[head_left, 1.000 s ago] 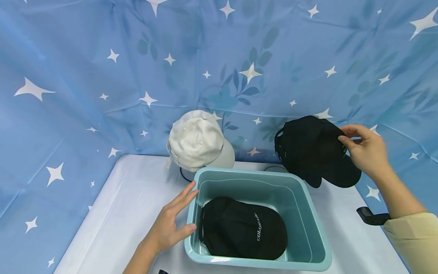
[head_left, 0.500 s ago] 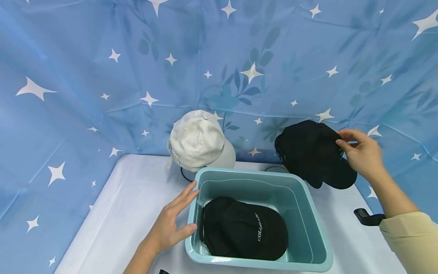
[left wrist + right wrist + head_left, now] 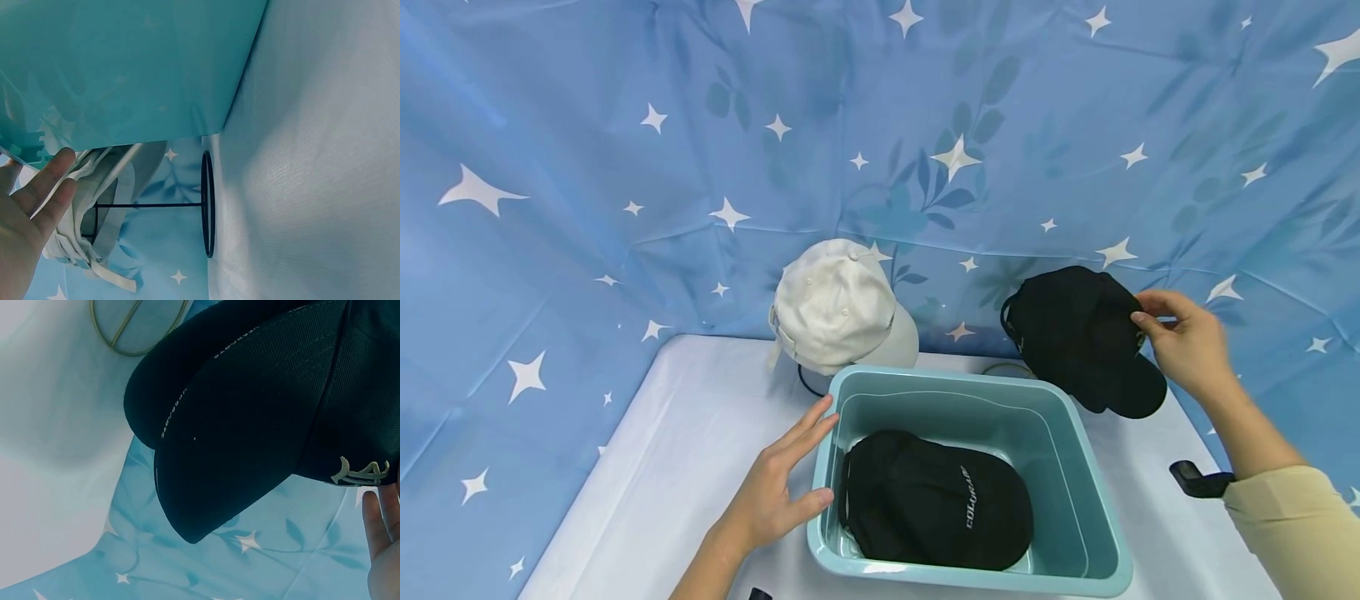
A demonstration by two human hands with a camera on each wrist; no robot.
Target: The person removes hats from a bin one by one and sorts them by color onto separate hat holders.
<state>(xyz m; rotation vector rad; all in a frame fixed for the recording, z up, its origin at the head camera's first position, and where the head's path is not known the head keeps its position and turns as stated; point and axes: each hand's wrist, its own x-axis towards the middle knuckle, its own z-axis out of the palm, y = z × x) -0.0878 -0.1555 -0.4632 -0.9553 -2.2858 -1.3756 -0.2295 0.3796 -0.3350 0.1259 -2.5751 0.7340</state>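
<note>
My right hand point(image 3: 1191, 342) pinches the front edge of a black baseball cap point(image 3: 1067, 333) at the back right. A gold emblem point(image 3: 361, 471) shows on its front in the right wrist view, and the brim points down. With fingers spread, my left hand point(image 3: 775, 483) rests against the left rim of a teal plastic bin point(image 3: 1097, 475). Inside the bin lies another black cap point(image 3: 925, 500) with white lettering. A white cap point(image 3: 835, 304) sits on a black wire stand point(image 3: 208, 206) behind the bin's left corner.
The base ring point(image 3: 145, 352) of a gold wire stand is on the white-covered table point(image 3: 647, 467) behind the bin, near the held cap; whether the cap touches this stand is hidden. A blue star-patterned curtain point(image 3: 700, 125) backs the table.
My right hand has moved a little left and down, tipping the pinched black cap so its brim swings the same way. My left hand stays at the bin's rim.
</note>
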